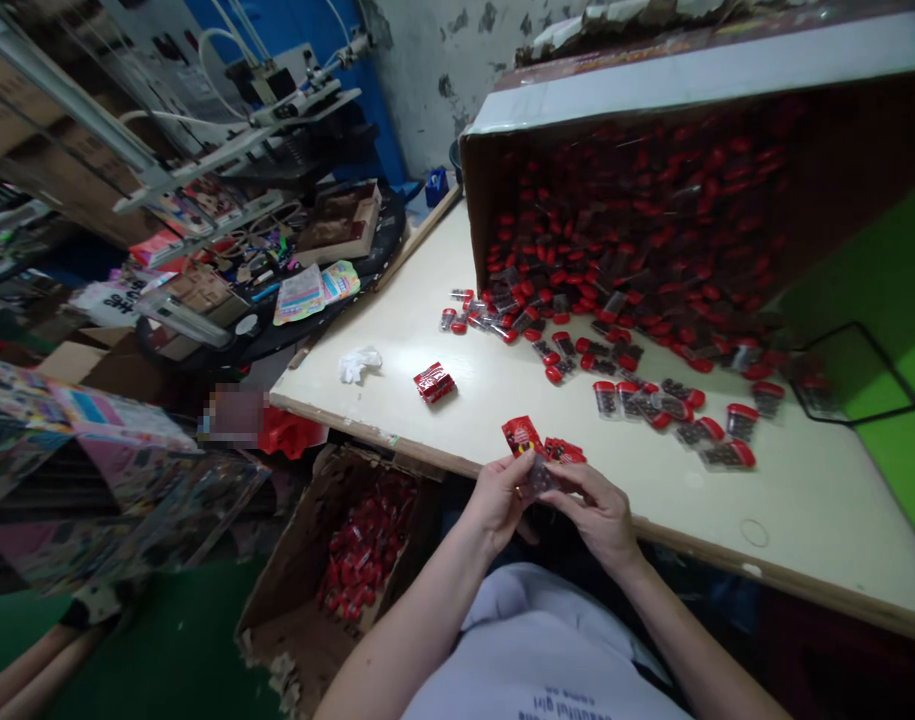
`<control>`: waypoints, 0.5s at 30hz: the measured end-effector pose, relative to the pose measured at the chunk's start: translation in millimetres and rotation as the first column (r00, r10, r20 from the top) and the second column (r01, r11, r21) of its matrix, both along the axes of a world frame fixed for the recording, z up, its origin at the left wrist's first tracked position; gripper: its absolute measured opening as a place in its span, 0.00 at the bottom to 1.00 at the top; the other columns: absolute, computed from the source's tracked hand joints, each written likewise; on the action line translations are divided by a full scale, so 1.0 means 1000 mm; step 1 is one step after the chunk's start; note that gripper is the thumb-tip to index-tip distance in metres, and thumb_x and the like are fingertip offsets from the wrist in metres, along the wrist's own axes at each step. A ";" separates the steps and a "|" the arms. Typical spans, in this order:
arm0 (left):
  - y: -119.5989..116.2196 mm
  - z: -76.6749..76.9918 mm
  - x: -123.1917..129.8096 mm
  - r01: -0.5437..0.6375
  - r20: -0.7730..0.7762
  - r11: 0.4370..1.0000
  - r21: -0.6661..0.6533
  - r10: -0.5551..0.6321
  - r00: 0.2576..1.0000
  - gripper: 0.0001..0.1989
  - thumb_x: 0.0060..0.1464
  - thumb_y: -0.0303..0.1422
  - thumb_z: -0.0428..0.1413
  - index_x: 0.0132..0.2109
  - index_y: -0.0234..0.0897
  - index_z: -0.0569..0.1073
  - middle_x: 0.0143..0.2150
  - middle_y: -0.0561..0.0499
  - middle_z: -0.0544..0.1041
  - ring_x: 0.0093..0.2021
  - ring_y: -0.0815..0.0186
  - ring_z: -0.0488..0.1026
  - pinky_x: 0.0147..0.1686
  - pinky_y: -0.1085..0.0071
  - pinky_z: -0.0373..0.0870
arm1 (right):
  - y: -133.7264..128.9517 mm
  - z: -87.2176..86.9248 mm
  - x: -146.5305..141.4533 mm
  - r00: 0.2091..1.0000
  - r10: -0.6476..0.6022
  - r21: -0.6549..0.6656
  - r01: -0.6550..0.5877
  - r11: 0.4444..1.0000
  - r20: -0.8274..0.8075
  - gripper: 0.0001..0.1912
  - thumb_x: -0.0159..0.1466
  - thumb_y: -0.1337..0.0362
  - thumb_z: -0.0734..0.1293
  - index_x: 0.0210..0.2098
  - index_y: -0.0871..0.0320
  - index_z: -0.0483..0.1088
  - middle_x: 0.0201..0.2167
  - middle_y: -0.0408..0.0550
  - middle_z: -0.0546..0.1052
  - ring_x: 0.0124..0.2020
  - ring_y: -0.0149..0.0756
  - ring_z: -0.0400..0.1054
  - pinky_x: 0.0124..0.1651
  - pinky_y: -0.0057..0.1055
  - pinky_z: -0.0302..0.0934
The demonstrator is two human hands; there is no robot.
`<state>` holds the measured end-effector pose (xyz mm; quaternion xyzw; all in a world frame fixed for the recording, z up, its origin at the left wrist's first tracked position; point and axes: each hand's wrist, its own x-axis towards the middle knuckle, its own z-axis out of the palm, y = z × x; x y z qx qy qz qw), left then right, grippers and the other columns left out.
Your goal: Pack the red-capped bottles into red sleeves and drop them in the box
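Near the table's front edge, my left hand and my right hand meet, fingers closed on a small clear plastic container. Its far end is partly hidden by the fingers. A red printed card stands out just beyond my left fingertips; whether it is attached to the container I cannot tell. More red printed cards lie on the table right behind my right fingers. Farther left rests a small stack of red printed cards. Several clear containers with red caps and dark contents lie beyond my hands.
A large carton lies on its side on the cream table, spilling red-capped containers. Below the front edge, an open cardboard box holds red pieces. Crumpled white tissue, a black wire frame and a machine surround the workspace.
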<state>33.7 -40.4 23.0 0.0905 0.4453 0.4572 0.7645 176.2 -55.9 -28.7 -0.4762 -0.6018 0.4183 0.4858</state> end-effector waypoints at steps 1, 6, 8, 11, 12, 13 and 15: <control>-0.002 0.001 0.002 -0.009 0.000 1.000 -0.001 0.009 1.000 0.15 0.41 0.39 0.64 0.30 0.29 0.76 0.26 0.48 0.76 0.25 0.71 0.70 0.31 0.74 0.65 | -0.001 -0.002 -0.001 0.999 -0.032 -0.007 0.032 0.999 -0.006 0.14 0.55 0.61 0.71 0.42 0.50 0.72 0.38 0.47 0.75 0.37 0.40 0.70 0.40 0.37 0.67; -0.009 0.002 0.011 0.011 -0.010 1.000 0.011 -0.011 1.000 0.18 0.41 0.39 0.64 0.35 0.28 0.77 0.31 0.44 0.78 0.30 0.69 0.73 0.38 0.72 0.67 | 0.000 -0.005 -0.004 0.987 -0.163 -0.066 0.163 0.984 0.014 0.17 0.54 0.59 0.72 0.41 0.52 0.67 0.26 0.40 0.70 0.25 0.33 0.66 0.30 0.30 0.64; -0.011 0.002 0.012 0.021 -0.009 0.999 0.027 -0.021 1.000 0.19 0.41 0.40 0.64 0.36 0.27 0.77 0.32 0.43 0.78 0.32 0.67 0.74 0.41 0.70 0.67 | 0.001 -0.004 -0.003 0.988 -0.151 -0.068 0.154 0.986 0.042 0.18 0.54 0.58 0.72 0.41 0.52 0.66 0.24 0.39 0.68 0.24 0.33 0.65 0.29 0.29 0.63; -0.012 0.001 0.013 0.012 -0.008 0.999 0.033 -0.012 1.000 0.19 0.41 0.40 0.64 0.37 0.28 0.77 0.34 0.42 0.78 0.33 0.65 0.74 0.42 0.69 0.67 | 0.004 -0.003 -0.001 0.989 -0.133 -0.063 0.137 0.989 0.066 0.18 0.54 0.57 0.71 0.42 0.52 0.66 0.23 0.39 0.68 0.24 0.33 0.66 0.29 0.29 0.63; -0.012 0.002 0.013 0.007 -0.007 0.999 0.034 -0.006 1.000 0.19 0.41 0.40 0.64 0.37 0.28 0.77 0.34 0.42 0.78 0.33 0.65 0.74 0.42 0.69 0.67 | 0.004 -0.003 -0.001 0.988 -0.137 -0.056 0.142 0.988 0.074 0.18 0.54 0.56 0.71 0.42 0.52 0.66 0.23 0.39 0.68 0.24 0.33 0.65 0.29 0.29 0.62; -0.013 0.002 0.013 0.000 -0.005 0.999 0.034 0.001 1.000 0.19 0.41 0.39 0.64 0.37 0.28 0.77 0.33 0.42 0.78 0.32 0.66 0.74 0.41 0.69 0.67 | 0.005 -0.004 -0.001 0.986 -0.145 -0.049 0.149 0.988 0.080 0.17 0.54 0.56 0.71 0.41 0.52 0.66 0.23 0.39 0.68 0.23 0.33 0.65 0.28 0.29 0.62; -0.014 0.002 0.013 -0.017 -0.002 0.999 0.032 0.017 1.000 0.18 0.41 0.39 0.64 0.36 0.28 0.77 0.33 0.43 0.78 0.32 0.66 0.74 0.41 0.70 0.67 | 0.005 -0.006 -0.003 0.984 -0.153 -0.047 0.157 0.986 0.092 0.17 0.55 0.55 0.70 0.41 0.52 0.66 0.23 0.39 0.69 0.23 0.33 0.65 0.28 0.30 0.61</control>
